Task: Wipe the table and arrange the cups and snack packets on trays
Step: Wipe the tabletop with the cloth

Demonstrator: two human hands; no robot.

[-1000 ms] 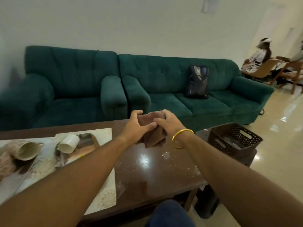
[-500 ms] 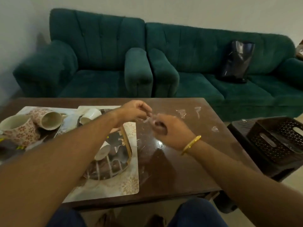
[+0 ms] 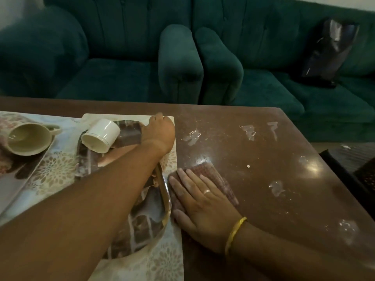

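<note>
- Two hands on the table (image 3: 233, 126): right hand (image 3: 205, 207) pressed flat, fingers spread and together with nothing clamped, palm down on a brown wiping cloth (image 3: 215, 175); left hand (image 3: 160, 131) at the far corner of the floral tray (image 3: 168, 260), fingers curled over its edge, looks like a grip but the fingertips are hidden.
- Key relation: dirty tabletop lies from 12 to 3 o'clock of the right hand. Clear wrapper scraps (image 3: 191, 136) at 12, more at 1 to 2, a small white crumb (image 3: 248, 165) at 2.
- Cloth's long axis runs roughly 11 to 5 o'clock, poking out past the fingertips toward 12.
- Right hand is nearer all the debris; left arm crosses over the trays, so it's out of the wipe path.
- Tray edge sits just beside the cloth at 9 o'clock, so my read is the stroke should go away from it, toward 3.
- Containers: the floral tray carries an oval metal tray (image 3: 142, 224); a white cup (image 3: 100, 136) lies tipped on its side at that tray's far end.
- Second tray (image 3: 50, 171) at far left, partly under the first; a floral cup (image 3: 28, 138) lies on its side there, mouth toward the camera, empty.
- No snack packets clearly visible.
- Dark perforated basket (image 3: 365, 177) off the table at 3 o'clock, contents not visible.
</note>
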